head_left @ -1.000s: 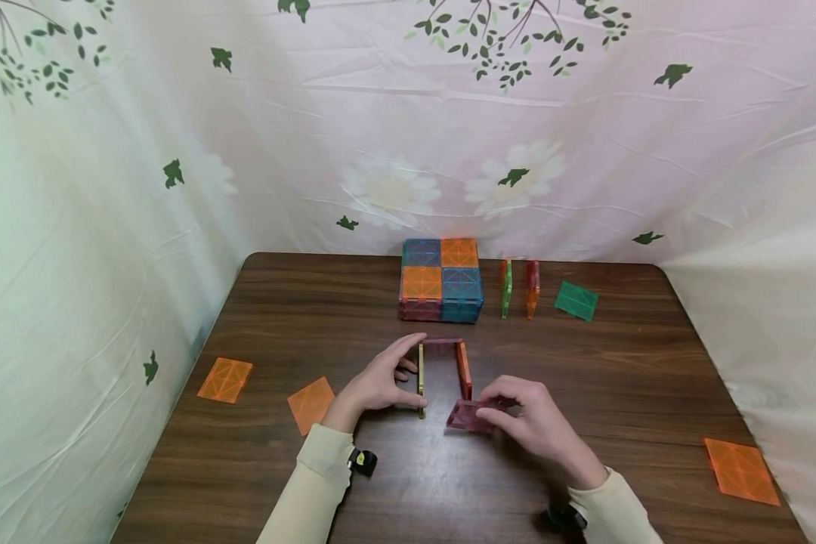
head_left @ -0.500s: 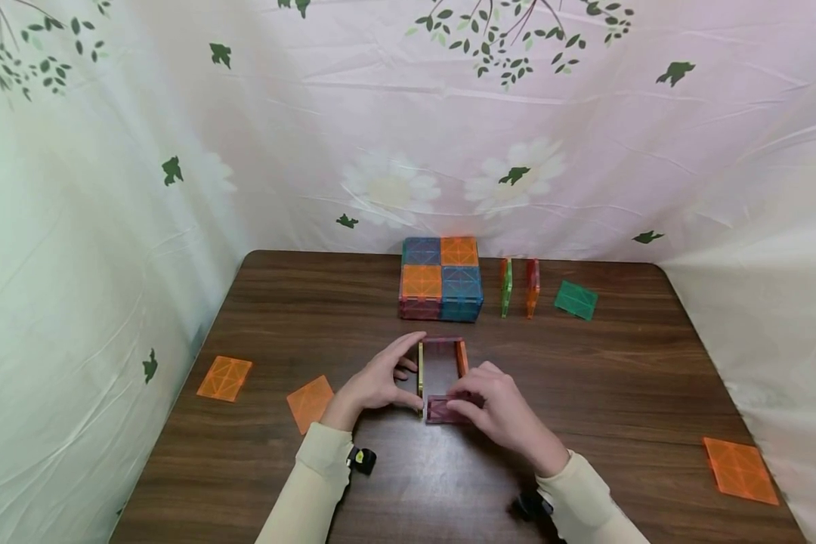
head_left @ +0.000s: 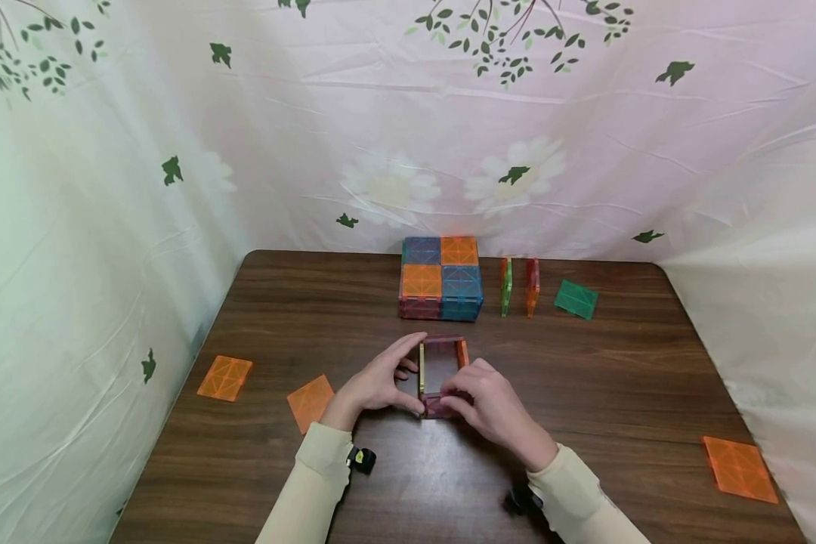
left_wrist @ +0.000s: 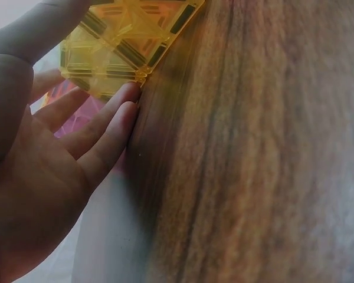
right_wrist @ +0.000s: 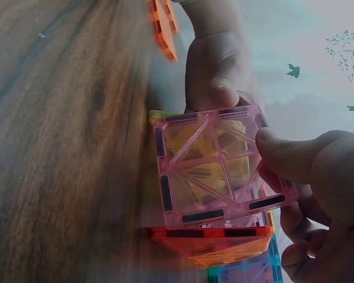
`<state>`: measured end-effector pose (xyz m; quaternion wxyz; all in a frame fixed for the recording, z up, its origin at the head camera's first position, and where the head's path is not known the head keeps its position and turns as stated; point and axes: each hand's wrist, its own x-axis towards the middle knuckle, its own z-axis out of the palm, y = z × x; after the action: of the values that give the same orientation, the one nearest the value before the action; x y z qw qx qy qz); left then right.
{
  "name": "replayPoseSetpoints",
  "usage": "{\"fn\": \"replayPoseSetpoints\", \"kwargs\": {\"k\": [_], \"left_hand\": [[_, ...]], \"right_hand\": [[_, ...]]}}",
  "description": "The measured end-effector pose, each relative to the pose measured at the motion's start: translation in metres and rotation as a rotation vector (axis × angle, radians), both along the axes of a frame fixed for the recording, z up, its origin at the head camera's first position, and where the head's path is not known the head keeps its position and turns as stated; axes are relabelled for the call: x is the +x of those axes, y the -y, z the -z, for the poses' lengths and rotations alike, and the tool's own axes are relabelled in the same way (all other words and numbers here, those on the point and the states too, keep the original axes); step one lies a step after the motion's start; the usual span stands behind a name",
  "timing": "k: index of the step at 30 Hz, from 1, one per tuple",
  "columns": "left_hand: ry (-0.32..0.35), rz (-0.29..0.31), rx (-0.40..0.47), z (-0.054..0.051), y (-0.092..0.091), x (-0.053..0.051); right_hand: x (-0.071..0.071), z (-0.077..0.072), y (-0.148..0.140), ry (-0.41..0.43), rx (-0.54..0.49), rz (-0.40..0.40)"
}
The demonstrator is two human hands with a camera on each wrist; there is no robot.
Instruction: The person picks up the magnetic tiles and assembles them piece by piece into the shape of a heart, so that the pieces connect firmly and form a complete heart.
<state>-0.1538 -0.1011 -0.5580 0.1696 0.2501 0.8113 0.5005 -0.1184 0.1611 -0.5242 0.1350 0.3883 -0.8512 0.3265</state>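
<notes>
My right hand (head_left: 486,400) pinches a clear pink magnetic tile (right_wrist: 222,155) by its edge between thumb and fingers. The tile stands at the near end of an upright frame, close against its side tiles. My left hand (head_left: 381,375) spans the frame's left side, a yellow magnetic tile (left_wrist: 121,44), with fairly straight fingers touching its outer face and the thumb by the near corner. An orange magnetic tile (head_left: 462,353) forms the right side, partly behind my right hand. Another purple-pink tile (head_left: 443,339) closes the far end.
Behind the frame stands a block of tiles (head_left: 421,282) in orange and blue. To its right are a green upright tile (head_left: 506,287), an orange-red upright tile (head_left: 533,289) and a flat green tile (head_left: 576,299). Flat orange tiles (head_left: 225,378) lie left and right.
My right hand has moved left with the pink tile, bringing it from beyond the orange tile to the frame's near end. My left hand has stayed at the yellow tile.
</notes>
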Motion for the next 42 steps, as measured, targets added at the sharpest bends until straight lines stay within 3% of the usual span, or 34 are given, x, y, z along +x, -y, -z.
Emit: {"fn": "replayPoseSetpoints", "kwargs": {"k": [17, 26, 36, 42], "left_hand": [[-0.012, -0.013, -0.019, 0.0, -0.002, 0.0], [-0.029, -0.034, -0.064, 0.001, -0.002, 0.001], [-0.042, -0.04, -0.076, 0.007, -0.004, 0.002], [-0.038, -0.062, -0.074, 0.007, 0.001, 0.009]], "right_hand": [[-0.004, 0.006, 0.0, -0.039, 0.035, 0.036], [-0.009, 0.008, -0.027, 0.089, -0.057, 0.12], [-0.027, 0.018, -0.093, 0.306, -0.206, 0.352], [-0.027, 0.019, -0.109, 0.342, -0.198, 0.381]]}}
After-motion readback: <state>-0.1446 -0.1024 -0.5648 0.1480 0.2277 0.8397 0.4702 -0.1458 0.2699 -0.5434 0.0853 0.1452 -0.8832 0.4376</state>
